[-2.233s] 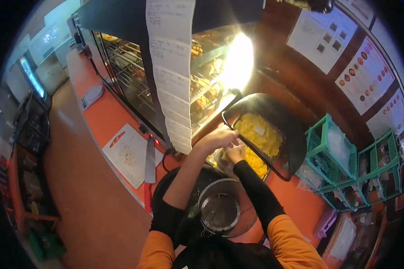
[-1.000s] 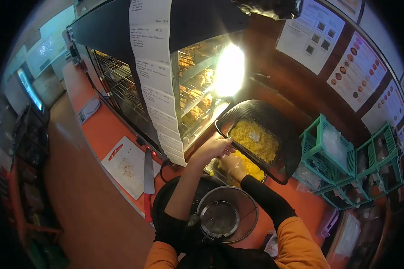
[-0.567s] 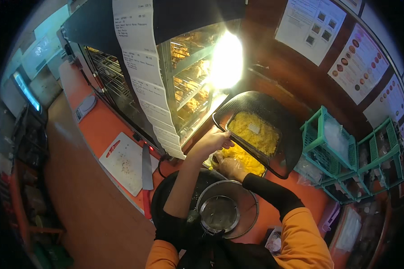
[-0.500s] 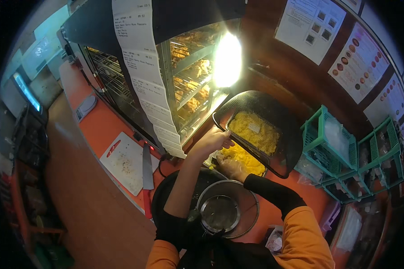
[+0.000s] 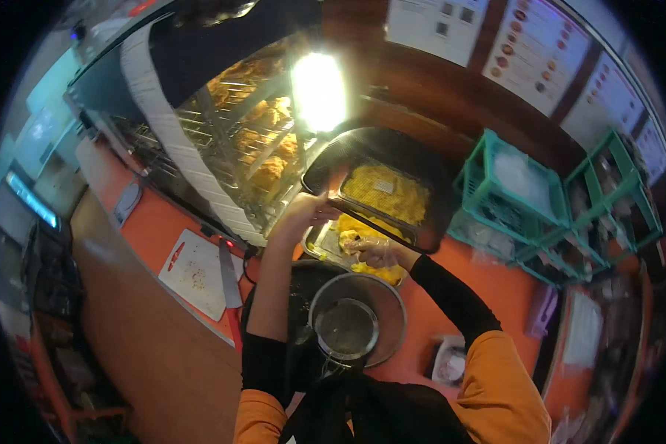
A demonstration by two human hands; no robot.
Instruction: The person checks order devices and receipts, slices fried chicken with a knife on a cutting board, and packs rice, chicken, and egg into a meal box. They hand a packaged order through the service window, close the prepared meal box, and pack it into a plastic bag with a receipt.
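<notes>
My left hand (image 5: pixel 308 212) is closed on the dark rim of a curved, see-through mesh cover (image 5: pixel 431 159), tilted up over two metal trays. Yellow, grainy rice (image 5: pixel 392 198) fills the far tray, with a small pale label lying on it. My right hand (image 5: pixel 377 253), in a clear plastic glove, reaches under the rim into the near tray (image 5: pixel 325 248). Its fingers curl round a clump of yellow rice, partly hidden by the glove. Bare metal shows at that tray's left end, and more rice lies around the hand.
A round wire-mesh strainer (image 5: pixel 402 325) stands over a black pan (image 5: pixel 285 296) near me. Left are a white cutting board (image 5: pixel 190 270) and a knife (image 5: pixel 229 277). A lit cabinet of fried food (image 5: pixel 266 140) stands behind; green baskets (image 5: pixel 514 189) sit at right.
The view has turned, shifting the scene left and up. My right hand has moved toward the near tray's left part and lifted slightly, and more bare tray shows. My left hand keeps the cover raised.
</notes>
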